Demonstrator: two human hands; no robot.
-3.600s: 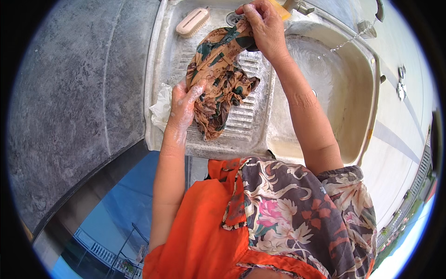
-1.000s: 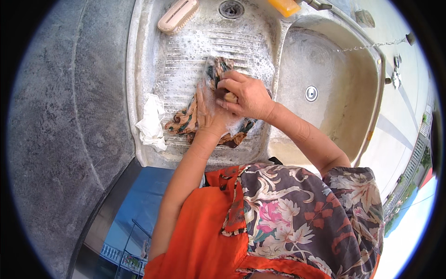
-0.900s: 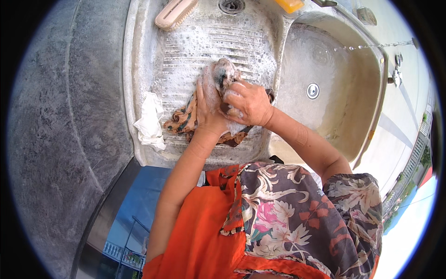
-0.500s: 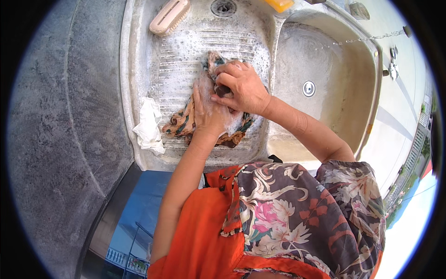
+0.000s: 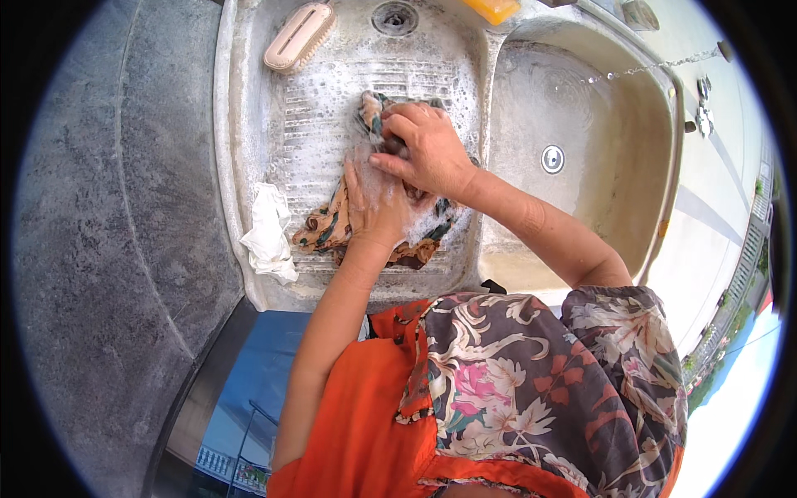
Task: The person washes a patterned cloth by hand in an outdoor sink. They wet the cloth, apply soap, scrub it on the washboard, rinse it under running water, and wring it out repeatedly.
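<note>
A wet patterned cloth (image 5: 330,221), tan with dark green and brown, lies bunched in soapy foam on the ribbed washboard (image 5: 311,124) of a sink basin. My left hand (image 5: 378,207) rests flat on the cloth, foam over its stretched fingers. Just above and to the right, my right hand (image 5: 432,153) is closed with curled fingers around a gathered part of the cloth. Its thumb reaches across close to my left hand. Folds under both palms are hidden.
A pinkish scrub brush (image 5: 299,37) sits at the basin's upper left, beside the drain (image 5: 395,18). White cloth (image 5: 270,235) drapes over the left rim. A yellow-orange block (image 5: 494,8) lies at the top edge. Water (image 5: 656,66) streams into the right basin (image 5: 573,108).
My right hand has shifted slightly left and away from me over the cloth, its thumb now higher. My left hand stays in nearly the same place.
</note>
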